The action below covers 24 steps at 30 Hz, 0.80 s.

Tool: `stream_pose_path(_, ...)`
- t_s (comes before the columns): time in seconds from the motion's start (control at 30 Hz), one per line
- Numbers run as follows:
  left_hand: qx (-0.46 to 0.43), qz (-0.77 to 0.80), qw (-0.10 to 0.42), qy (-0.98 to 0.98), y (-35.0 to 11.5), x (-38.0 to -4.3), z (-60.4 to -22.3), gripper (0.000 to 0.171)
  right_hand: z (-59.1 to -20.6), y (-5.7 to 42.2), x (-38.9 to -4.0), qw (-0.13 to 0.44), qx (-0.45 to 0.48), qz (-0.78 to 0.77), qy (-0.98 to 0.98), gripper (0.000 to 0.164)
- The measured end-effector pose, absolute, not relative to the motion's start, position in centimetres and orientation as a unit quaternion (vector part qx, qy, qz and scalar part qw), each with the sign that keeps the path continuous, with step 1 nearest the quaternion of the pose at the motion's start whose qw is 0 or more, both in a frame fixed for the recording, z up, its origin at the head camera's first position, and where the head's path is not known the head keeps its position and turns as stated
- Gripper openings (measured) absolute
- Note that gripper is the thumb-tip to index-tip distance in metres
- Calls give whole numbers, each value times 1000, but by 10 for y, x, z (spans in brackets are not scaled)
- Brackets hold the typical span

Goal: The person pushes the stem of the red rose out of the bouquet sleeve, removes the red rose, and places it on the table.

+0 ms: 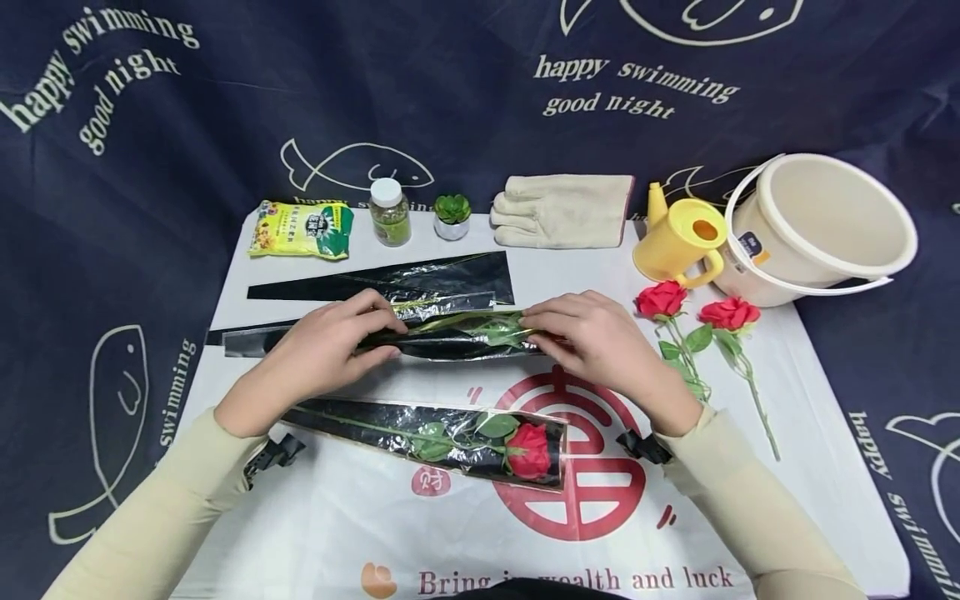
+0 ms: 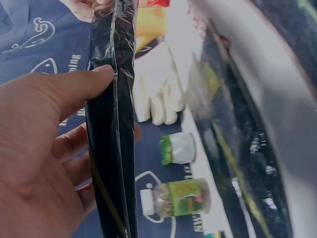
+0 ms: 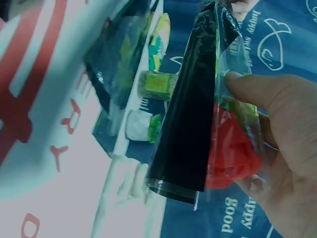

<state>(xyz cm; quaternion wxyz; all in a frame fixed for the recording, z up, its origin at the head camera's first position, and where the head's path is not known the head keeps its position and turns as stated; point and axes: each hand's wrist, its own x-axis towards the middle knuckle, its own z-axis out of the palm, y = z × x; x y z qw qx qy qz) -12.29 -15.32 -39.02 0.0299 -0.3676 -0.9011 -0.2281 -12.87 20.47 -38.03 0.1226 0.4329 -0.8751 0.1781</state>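
Both hands hold a black and clear flower sleeve (image 1: 457, 342) lengthwise above the table. Inside it, at the right end, a red rose (image 3: 230, 148) shows through the clear film in the right wrist view. My left hand (image 1: 341, 342) pinches the narrower part, its thumb (image 2: 101, 78) on the front and its fingers behind. By the bloom, my right hand (image 1: 588, 337) grips the film between thumb and fingers. Nearer to me lies another wrapped rose (image 1: 528, 450), flat in its sleeve. Behind the hands lie more black sleeves (image 1: 330, 288).
Two loose roses (image 1: 660, 300) lie at the right, near a yellow watering can (image 1: 675, 242) and a cream bucket (image 1: 780, 250). Along the back are a work glove (image 1: 566, 212), a small potted plant (image 1: 452, 218), a white-capped jar (image 1: 390, 215) and a yellow-green packet (image 1: 300, 231).
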Motion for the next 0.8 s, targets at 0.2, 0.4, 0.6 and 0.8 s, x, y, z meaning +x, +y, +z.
stream_pose_path(0.2,-292,-289,-132,-902,-158,-129,-385,68,-372,206,-127,172,457,201,-849,31)
stream_pose_path(0.4,-281,-389,-307,-822,-161,-142,-395,59,-370,205,-127,194,477,210,-831,33)
stream_pose_path(0.6,-294,-419,-323,-796,-156,-146,-399,47,-366,207,-127,189,482,215,-828,38)
stream_pose_path(0.8,-281,-424,-247,-825,-155,-151,-398,38,-360,208,-127,246,461,233,-820,39)
